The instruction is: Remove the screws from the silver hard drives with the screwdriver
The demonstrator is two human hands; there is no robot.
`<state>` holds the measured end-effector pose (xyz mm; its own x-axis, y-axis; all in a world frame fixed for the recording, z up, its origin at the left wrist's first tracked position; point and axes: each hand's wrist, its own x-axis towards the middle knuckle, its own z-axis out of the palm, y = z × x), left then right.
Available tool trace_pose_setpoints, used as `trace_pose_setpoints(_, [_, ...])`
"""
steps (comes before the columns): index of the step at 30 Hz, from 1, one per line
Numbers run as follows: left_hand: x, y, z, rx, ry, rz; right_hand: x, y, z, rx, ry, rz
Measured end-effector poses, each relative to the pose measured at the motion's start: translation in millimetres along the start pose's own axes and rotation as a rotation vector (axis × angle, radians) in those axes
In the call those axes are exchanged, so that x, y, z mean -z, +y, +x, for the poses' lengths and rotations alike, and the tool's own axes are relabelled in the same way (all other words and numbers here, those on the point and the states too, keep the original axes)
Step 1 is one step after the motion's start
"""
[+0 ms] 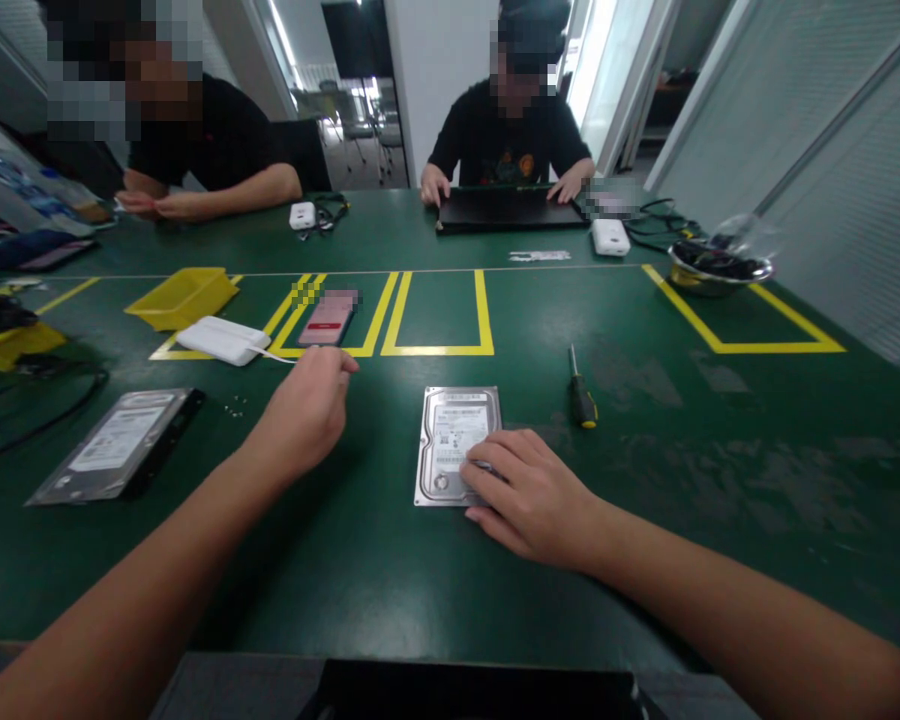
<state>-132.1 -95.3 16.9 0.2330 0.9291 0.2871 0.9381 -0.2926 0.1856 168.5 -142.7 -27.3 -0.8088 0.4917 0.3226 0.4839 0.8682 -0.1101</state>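
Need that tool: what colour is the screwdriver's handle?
Black and yellow screwdriver, head view.

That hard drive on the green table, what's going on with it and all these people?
A person seated at the green table rests the right hand on a hard drive lying flat in front of them. Their left hand is loosely closed above the table, near a white cable; whether it holds anything is unclear. A screwdriver lies just right of the drive, and a second hard drive sits to the left. Across the table, two other people work, one at a laptop.
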Motion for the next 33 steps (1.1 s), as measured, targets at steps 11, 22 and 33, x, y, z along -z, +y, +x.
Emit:
trace_pose_setpoints(11, [-38.5,38,7,-0.246,-0.107,-0.357,0,-1,3,0.025,0.035,-0.085])
trace_pose_setpoints(22, [-45.5,19,-2,-0.244,-0.102,-0.360,-10,-1,3,0.043,0.104,-0.116])
trace_pose_setpoints(33, [-36.6,31,-10,-0.159,-0.069,-0.477,-11,-6,2,0.039,0.105,-0.183])
